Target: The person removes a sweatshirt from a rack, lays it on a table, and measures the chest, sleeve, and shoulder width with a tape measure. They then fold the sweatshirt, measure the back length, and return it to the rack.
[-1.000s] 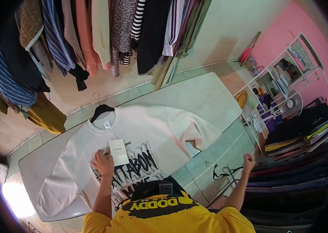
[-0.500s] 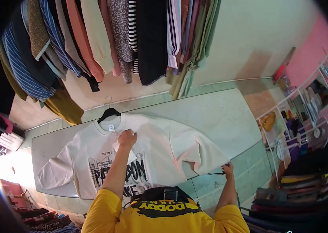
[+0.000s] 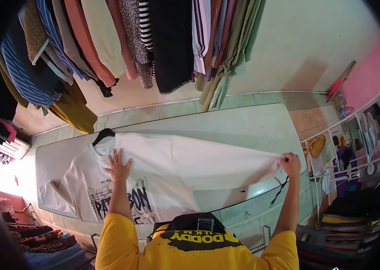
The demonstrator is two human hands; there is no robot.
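A white sweatshirt (image 3: 149,157) with black lettering lies front up on the table, a black hanger (image 3: 103,135) in its neck. My left hand (image 3: 119,166) rests open on its chest just below the collar, fingers spread. At the table's right end, my right hand (image 3: 291,164) is closed on the cuff of the long sleeve (image 3: 226,163), which is stretched out straight. A thin dark cord-like strip (image 3: 280,191) dangles below that hand; its upper end is hidden. The other sleeve (image 3: 57,195) lies crumpled on the left, and the lower hem is out of sight near my body.
The pale table (image 3: 244,118) has rounded corners. Hanging clothes (image 3: 172,45) line the wall beyond it. A white metal rack (image 3: 333,173) stands at the right, with stacked folded clothes (image 3: 347,220) below it. More folded clothes (image 3: 50,247) lie at the lower left.
My right hand has moved up and to the right, pulling the sleeve from folded to straight. My left hand has opened from a closed grip and lies flat. The sweatshirt has shifted slightly left.
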